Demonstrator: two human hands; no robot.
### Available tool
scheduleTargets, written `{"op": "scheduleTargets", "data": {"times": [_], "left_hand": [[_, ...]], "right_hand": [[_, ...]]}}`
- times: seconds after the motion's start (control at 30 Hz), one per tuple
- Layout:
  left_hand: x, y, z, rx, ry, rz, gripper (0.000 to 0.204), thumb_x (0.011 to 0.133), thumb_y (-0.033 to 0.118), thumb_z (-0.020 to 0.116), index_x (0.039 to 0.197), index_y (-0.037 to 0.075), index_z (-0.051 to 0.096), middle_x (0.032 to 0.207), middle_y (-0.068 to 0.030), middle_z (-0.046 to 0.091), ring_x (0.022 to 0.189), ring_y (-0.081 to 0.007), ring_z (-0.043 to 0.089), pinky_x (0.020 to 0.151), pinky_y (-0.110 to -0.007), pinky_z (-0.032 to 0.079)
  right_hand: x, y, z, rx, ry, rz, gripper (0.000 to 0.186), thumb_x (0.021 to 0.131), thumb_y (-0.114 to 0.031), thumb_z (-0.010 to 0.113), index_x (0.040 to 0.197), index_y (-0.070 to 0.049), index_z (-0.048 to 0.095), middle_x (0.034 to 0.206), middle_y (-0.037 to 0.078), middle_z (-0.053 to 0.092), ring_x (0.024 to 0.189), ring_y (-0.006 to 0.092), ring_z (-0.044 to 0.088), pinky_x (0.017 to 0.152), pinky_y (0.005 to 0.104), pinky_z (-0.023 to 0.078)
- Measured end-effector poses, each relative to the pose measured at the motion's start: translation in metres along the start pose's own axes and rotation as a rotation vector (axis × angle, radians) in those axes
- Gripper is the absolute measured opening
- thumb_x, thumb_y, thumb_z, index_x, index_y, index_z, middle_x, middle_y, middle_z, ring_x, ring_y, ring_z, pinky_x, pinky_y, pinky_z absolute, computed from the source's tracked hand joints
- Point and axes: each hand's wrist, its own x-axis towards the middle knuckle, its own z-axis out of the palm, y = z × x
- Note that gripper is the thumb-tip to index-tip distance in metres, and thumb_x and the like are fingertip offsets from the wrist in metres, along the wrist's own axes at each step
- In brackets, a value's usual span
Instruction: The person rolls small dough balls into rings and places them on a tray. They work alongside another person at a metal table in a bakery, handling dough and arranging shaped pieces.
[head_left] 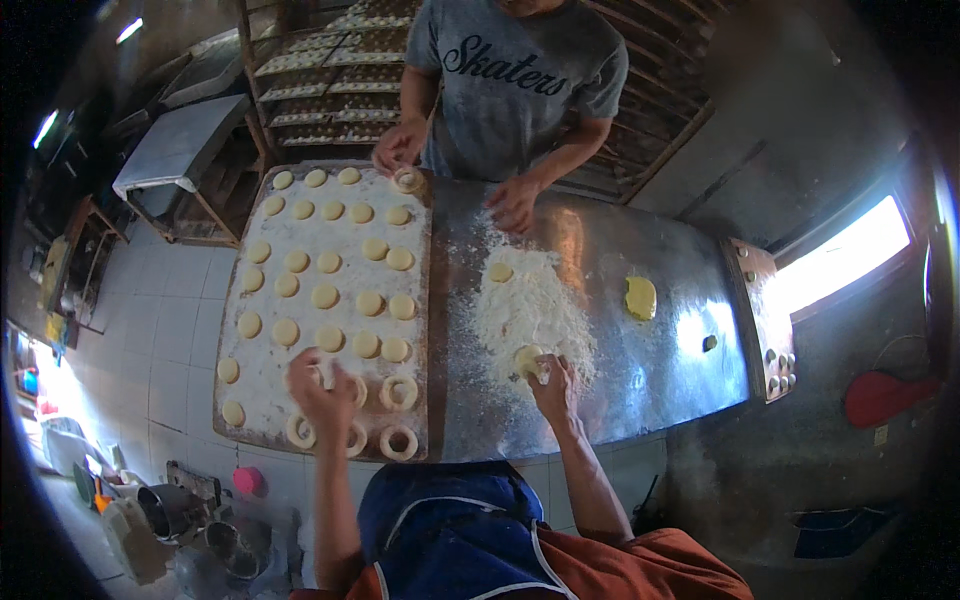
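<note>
My left hand (322,395) is over the near part of a floured board (290,400), its fingers apart around a pale dough ring that they partly cover. Beside it lie several finished dough rings, one of them a thick ring (399,393) to the right. Rows of flat round dough pieces (324,295) fill the rest of the board. My right hand (555,388) pinches the edge of a round dough piece (527,361) in a heap of flour (525,310) on the metal tabletop. Another dough round (500,272) sits farther back in the flour.
Across the table a co-worker in a grey shirt (510,90) has one hand by a dough ring (408,180) and the other above the flour. A yellow lump (640,298) lies on the metal table (640,380). Racks of trays (330,75) stand behind.
</note>
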Motion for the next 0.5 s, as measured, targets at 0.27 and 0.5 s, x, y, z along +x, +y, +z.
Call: {"op": "scheduleTargets", "data": {"times": [0.27, 0.5], "left_hand": [[-0.110, 0.129, 0.122, -0.679, -0.684, -0.241, 0.033, 0.096, 0.021, 0.072, 0.116, -0.005, 0.069, 0.100, -0.0137, 0.074, 0.092, -0.0210, 0.071, 0.080, -0.033, 0.057], [-0.123, 0.173, 0.135, -0.776, -0.749, -0.352, 0.031, 0.098, 0.021, 0.072, 0.113, -0.005, 0.071, 0.098, -0.0101, 0.074, 0.088, -0.0148, 0.069, 0.077, -0.030, 0.056]], "right_hand": [[-0.014, -0.016, -0.020, 1.187, -0.152, 0.387, 0.034, 0.086, -0.003, 0.076, 0.113, 0.001, 0.056, 0.095, 0.013, 0.072, 0.084, 0.0166, 0.070, 0.072, 0.0321, 0.058], [-0.007, -0.014, -0.047, 0.983, -0.169, 0.230, 0.052, 0.087, 0.002, 0.074, 0.129, 0.001, 0.044, 0.104, 0.018, 0.071, 0.093, 0.0209, 0.072, 0.079, 0.0320, 0.059]]}}
